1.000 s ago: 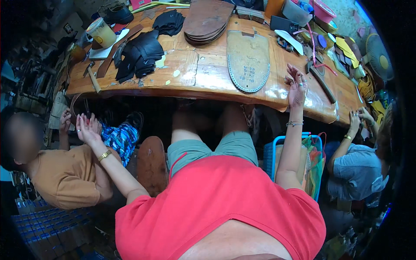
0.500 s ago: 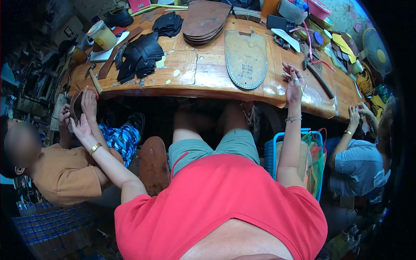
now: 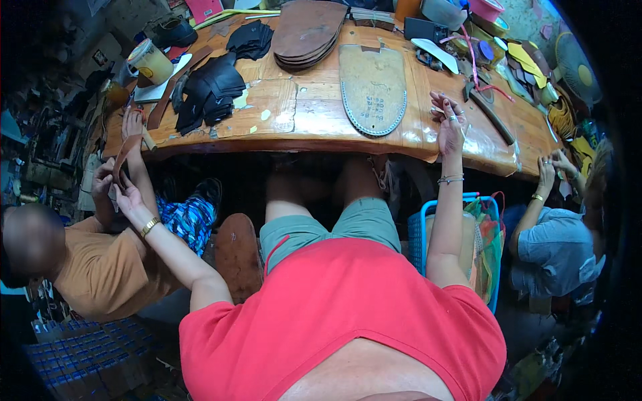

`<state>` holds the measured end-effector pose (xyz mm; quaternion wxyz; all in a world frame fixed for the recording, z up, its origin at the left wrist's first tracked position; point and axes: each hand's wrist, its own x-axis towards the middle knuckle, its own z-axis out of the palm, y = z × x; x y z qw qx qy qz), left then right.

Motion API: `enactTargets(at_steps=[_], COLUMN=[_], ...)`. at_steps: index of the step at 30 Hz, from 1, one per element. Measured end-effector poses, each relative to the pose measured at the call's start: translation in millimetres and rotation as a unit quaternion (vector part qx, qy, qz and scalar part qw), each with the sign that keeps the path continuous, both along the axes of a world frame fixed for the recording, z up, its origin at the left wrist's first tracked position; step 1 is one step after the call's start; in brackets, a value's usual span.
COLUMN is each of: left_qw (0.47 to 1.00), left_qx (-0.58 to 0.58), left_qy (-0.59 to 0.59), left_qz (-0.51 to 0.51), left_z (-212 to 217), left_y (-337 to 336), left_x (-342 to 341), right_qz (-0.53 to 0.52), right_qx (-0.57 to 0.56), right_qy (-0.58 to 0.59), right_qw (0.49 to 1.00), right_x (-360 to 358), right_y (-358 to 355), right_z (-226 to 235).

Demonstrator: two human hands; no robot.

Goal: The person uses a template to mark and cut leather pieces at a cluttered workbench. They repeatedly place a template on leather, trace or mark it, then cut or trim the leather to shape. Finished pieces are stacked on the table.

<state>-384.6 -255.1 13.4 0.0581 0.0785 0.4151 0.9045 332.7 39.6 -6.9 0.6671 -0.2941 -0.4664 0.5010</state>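
Note:
My left hand (image 3: 132, 202), with a gold watch at the wrist, is stretched out to the left beside a co-worker. Its fingers close on the lower end of a curved brown leather strip (image 3: 124, 159). One co-worker's hand (image 3: 102, 178) is beside that strip; the other hand (image 3: 133, 124) lies near the table's left edge, by a small orange-red thing. Palm up at the table's front edge, my right hand (image 3: 451, 128) has loosely bent fingers, apart from each other, with rings and a bracelet. Nothing can be made out in it.
On the wooden table (image 3: 314, 130) lie a stitched-edge tan panel (image 3: 373, 90), stacked brown leather panels (image 3: 309, 33), black leather pieces (image 3: 210, 90) and a hammer (image 3: 491, 117). A tub (image 3: 150, 62) stands at left. A blue basket (image 3: 418, 234) is beside my right arm; another person (image 3: 558, 240) sits at right.
The leather strip has turned to show its narrow side, and one co-worker's hand has moved away from it toward the table. My right hand has hardly moved; the whole view has shifted slightly.

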Motion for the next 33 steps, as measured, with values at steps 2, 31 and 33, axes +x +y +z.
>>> enactTargets(at_steps=[2, 31, 33], left_qw=[1.0, 0.857, 0.86], left_qx=[0.013, 0.059, 0.066], left_qy=[-0.005, 0.097, 0.07], left_qz=[-0.019, -0.502, -0.501], left_z=[0, 58, 54], left_y=[3, 194, 197], left_x=[9, 354, 360], right_qz=[-0.001, -0.009, -0.009], right_qx=[-0.003, -0.008, -0.009], right_qy=[-0.005, -0.035, -0.035], right_qw=[1.0, 0.999, 0.999], right_x=[0, 0, 0], right_y=[1, 1, 1], right_z=[0, 0, 0])
